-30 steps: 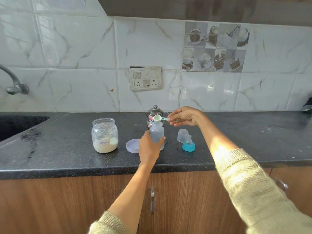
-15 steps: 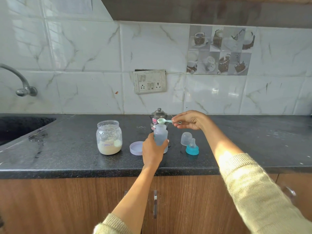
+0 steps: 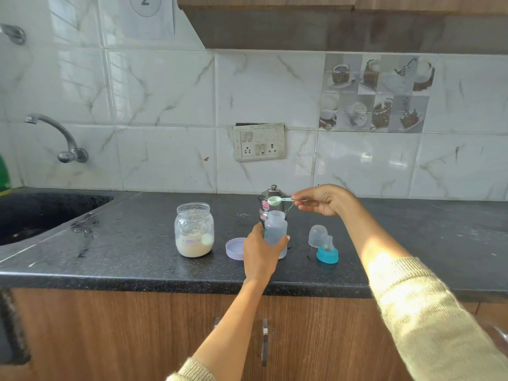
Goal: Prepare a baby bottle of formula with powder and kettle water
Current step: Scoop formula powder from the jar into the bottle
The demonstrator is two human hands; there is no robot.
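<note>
A clear baby bottle (image 3: 275, 226) stands open on the black counter (image 3: 137, 243), and my left hand (image 3: 261, 253) grips its lower half. My right hand (image 3: 324, 200) pinches the handle of a pale green scoop (image 3: 276, 200), whose bowl hovers just above the bottle's mouth with white powder in it. An open glass jar (image 3: 194, 229) of formula powder stands to the left, its lilac lid (image 3: 235, 248) lying beside the bottle. A small steel kettle (image 3: 270, 199) stands right behind the bottle, partly hidden by it.
A clear bottle cap (image 3: 318, 235) and a blue ring with teat (image 3: 327, 251) lie right of the bottle. A dark sink (image 3: 41, 213) with a wall tap (image 3: 59, 138) is at the left. A socket plate (image 3: 259, 141) is on the tiled wall.
The camera has tilted upward, so everything sits lower in view. The scoop stays over the bottle's mouth and my left hand keeps its hold on the bottle.
</note>
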